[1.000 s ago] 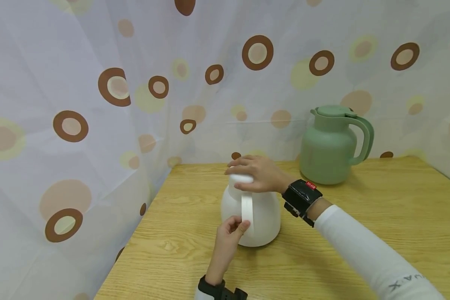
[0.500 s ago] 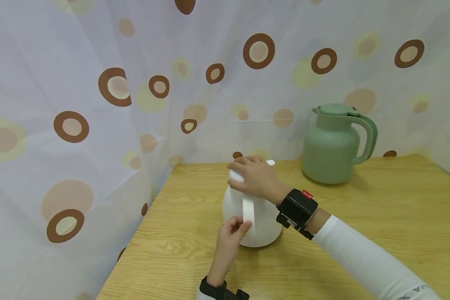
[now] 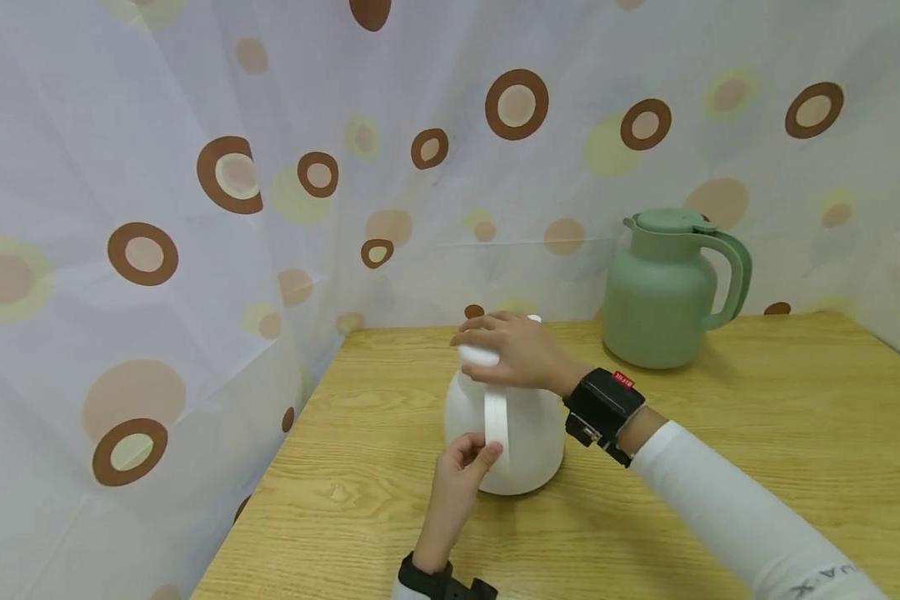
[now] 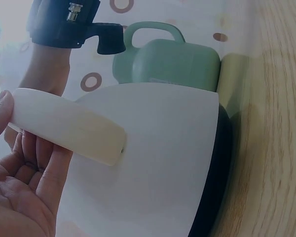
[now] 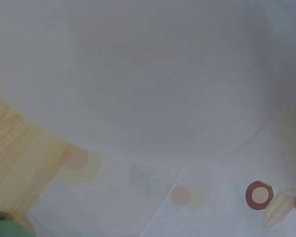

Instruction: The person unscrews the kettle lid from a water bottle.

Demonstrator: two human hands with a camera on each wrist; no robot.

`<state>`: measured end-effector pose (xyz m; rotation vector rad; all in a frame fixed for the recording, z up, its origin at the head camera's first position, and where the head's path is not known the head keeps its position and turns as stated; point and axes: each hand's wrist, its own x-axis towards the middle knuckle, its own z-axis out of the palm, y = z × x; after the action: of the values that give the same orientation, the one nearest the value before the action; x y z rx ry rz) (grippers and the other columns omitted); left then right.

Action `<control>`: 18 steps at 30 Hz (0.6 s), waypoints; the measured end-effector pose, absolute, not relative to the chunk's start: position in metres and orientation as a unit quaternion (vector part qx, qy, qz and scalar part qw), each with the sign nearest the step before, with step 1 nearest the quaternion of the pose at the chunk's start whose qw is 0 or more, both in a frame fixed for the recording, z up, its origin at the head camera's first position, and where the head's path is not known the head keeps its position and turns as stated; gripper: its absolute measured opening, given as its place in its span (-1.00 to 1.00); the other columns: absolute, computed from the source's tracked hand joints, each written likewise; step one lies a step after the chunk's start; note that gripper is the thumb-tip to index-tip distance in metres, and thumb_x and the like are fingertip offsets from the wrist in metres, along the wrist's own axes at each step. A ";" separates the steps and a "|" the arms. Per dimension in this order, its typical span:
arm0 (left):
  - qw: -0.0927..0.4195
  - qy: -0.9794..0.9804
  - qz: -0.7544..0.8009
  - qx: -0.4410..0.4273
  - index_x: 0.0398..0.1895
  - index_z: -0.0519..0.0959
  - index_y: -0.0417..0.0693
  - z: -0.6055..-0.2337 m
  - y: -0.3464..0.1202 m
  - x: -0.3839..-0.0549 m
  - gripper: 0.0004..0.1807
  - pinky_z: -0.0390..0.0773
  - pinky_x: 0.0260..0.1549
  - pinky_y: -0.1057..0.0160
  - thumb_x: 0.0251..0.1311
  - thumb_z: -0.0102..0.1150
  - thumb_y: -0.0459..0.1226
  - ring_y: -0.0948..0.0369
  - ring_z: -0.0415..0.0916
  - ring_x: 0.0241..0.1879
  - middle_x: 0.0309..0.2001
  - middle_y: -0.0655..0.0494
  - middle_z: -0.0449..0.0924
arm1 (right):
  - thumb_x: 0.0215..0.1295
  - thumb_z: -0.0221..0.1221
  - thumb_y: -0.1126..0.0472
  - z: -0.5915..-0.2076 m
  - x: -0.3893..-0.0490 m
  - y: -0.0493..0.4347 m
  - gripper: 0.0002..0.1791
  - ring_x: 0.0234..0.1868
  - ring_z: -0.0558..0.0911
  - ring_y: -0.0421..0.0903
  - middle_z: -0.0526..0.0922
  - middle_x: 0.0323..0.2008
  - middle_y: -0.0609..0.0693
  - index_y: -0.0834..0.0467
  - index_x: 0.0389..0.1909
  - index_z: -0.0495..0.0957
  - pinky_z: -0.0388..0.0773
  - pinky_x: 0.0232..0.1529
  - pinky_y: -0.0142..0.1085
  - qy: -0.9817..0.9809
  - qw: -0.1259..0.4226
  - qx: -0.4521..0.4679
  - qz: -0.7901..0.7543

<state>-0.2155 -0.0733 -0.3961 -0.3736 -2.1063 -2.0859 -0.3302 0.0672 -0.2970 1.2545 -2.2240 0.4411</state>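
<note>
A white thermal jug (image 3: 528,433) stands upright on the wooden table, its handle facing the person. My left hand (image 3: 457,479) pinches the handle (image 3: 497,417) low down between thumb and fingers. In the left wrist view the thumb (image 4: 1,111) presses the handle's outer side, with the other fingers (image 4: 37,153) behind it. Over the jug's top, my right hand (image 3: 517,350) grips the white lid (image 3: 478,356), thumb on the near side and fingers across the far side. A small white tip (image 3: 535,318) shows behind that hand. The jug's body (image 5: 163,74) fills most of the right wrist view.
A green thermal jug (image 3: 656,292) stands at the back of the table (image 3: 780,450), its handle to the right. Behind and to the left hangs a white curtain (image 3: 285,83) with brown and yellow circles.
The right hand twists over the lid: its wrist swung down and left, then partly back up. A white tip appeared behind it. The left hand and the white jug's body stay in place.
</note>
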 end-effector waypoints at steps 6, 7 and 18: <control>0.078 -0.702 -0.697 -0.128 -0.28 0.52 -0.36 -0.397 -0.073 -0.217 -0.79 0.34 -0.36 0.35 0.21 0.14 -0.30 0.27 0.34 -0.41 -0.43 0.12 0.42 | 0.14 0.16 -0.02 -0.297 -0.345 0.076 -0.64 0.04 0.47 -0.05 0.53 0.00 -0.07 -0.02 -0.05 0.59 0.40 -0.07 -0.08 -0.789 0.241 0.526 0.208; 0.077 -0.702 -0.696 -0.127 -0.28 0.52 -0.36 -0.396 -0.072 -0.217 -0.79 0.34 -0.35 0.35 0.21 0.14 -0.31 0.27 0.34 -0.40 -0.43 0.12 0.42 | 0.14 0.16 -0.01 -0.297 -0.347 0.077 -0.64 0.06 0.46 -0.06 0.53 0.01 -0.07 -0.02 -0.03 0.59 0.40 -0.07 -0.08 -0.785 0.234 0.533 0.215; 0.075 -0.701 -0.698 -0.126 -0.28 0.52 -0.36 -0.397 -0.072 -0.218 -0.79 0.32 -0.37 0.36 0.21 0.14 -0.30 0.27 0.35 -0.41 -0.43 0.12 0.43 | 0.20 0.09 -0.17 -0.293 -0.316 0.064 -0.47 0.16 0.37 0.10 0.44 0.14 0.08 0.03 0.12 0.50 0.33 0.03 0.03 -0.876 0.255 0.390 0.128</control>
<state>-0.2181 -0.0720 -0.3969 -0.3772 -2.1029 -2.0946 -0.3165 0.0642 -0.2931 1.0586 -2.3778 0.3476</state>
